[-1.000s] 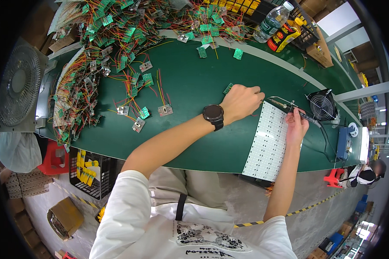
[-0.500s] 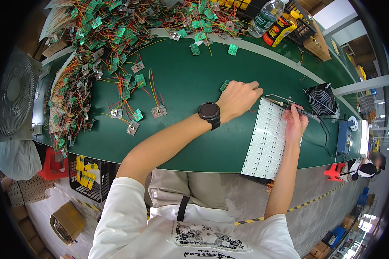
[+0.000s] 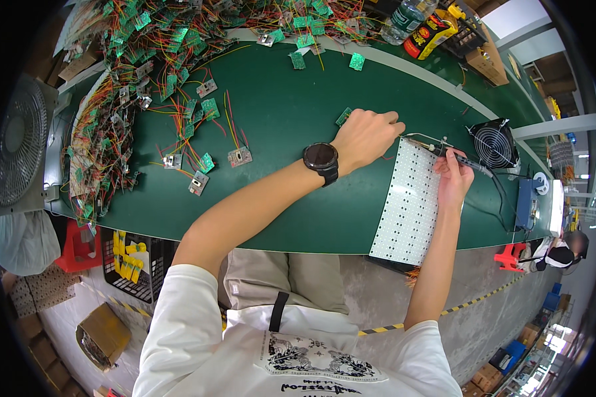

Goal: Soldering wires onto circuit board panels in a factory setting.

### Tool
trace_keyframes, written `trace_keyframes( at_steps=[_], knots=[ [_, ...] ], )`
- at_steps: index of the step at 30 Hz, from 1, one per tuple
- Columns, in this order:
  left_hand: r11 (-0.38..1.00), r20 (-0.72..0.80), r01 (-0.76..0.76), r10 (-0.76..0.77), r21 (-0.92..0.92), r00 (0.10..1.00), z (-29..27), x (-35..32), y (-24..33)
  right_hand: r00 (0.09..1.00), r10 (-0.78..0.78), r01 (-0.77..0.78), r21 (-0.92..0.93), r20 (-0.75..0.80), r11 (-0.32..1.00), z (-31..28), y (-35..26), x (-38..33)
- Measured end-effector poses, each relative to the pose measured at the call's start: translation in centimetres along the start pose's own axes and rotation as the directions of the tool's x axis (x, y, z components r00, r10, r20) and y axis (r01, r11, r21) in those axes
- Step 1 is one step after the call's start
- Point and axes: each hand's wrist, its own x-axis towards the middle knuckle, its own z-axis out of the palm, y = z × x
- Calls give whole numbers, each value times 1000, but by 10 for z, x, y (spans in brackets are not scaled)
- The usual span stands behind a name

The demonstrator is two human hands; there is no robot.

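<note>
A long white LED panel (image 3: 409,205) lies on the green workbench (image 3: 291,112), its near end hanging over the front edge. My right hand (image 3: 453,177) grips a black soldering iron (image 3: 467,161) whose tip points at the panel's far end. My left hand (image 3: 365,135), with a black watch on the wrist, rests fingers-down at the panel's far left corner, pinching something small that I cannot make out. A small green circuit board (image 3: 344,116) lies just beyond that hand.
Heaps of green boards with red and orange wires (image 3: 122,99) cover the bench's left and far side. A small black fan (image 3: 492,142) stands right of the panel. Bottles (image 3: 417,20) stand at the far edge. A grey fan (image 3: 16,152) sits at far left.
Both hands stay at the panel's far end. My left hand has shifted slightly toward the panel corner; the view has tilted a little.
</note>
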Motion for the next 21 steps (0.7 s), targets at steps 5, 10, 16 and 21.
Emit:
trace_keyframes(
  at_steps=[5,10,16,21],
  knots=[
    [1000,15,-17,17,11,1000,-2,0,3,1000,-3,3,-9,-3,1000,0,0,-1],
    [1000,16,-14,14,17,1000,-2,0,2,1000,-3,3,-16,6,1000,-1,0,0],
    [1000,29,-1,1,7,1000,0,0,2,1000,3,-2,14,-27,1000,-1,0,0],
    [1000,-10,5,-5,22,1000,2,0,-1,999,-6,8,46,-47,999,-1,0,2]
  ],
)
